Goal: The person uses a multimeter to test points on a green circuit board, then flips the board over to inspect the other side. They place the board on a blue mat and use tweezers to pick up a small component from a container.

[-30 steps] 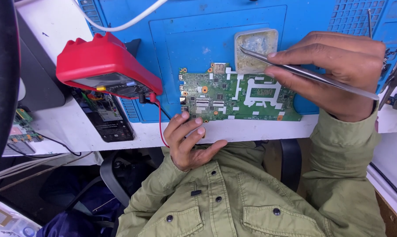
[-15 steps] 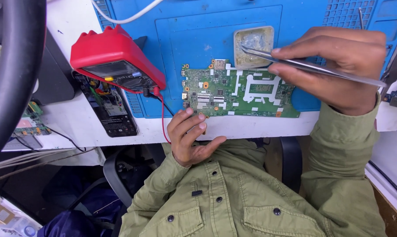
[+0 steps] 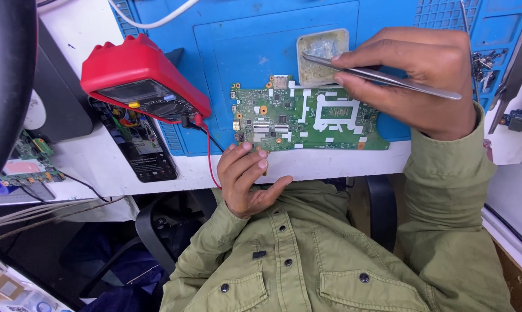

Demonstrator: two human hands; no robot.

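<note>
A green circuit board (image 3: 307, 118) lies on a blue work mat (image 3: 261, 46) near the white table's front edge. My right hand (image 3: 414, 81) grips metal tweezers (image 3: 382, 76), their tips over a small square tin (image 3: 321, 55) of pale paste just behind the board. My left hand (image 3: 246, 176) rests at the table edge below the board's left end, fingers curled loosely on the edge, holding nothing. A red lead (image 3: 210, 153) runs past that hand.
A red multimeter (image 3: 142, 81) leans at the left on a dark opened phone (image 3: 137, 144). A small green board (image 3: 27, 162) lies far left, a black curved object (image 3: 4, 75) beside it. Screws and a blue board (image 3: 518, 118) sit right.
The view has shifted, so everything sits further right and lower in frame. The tweezers stay over the tin and my left hand stays at the table edge.
</note>
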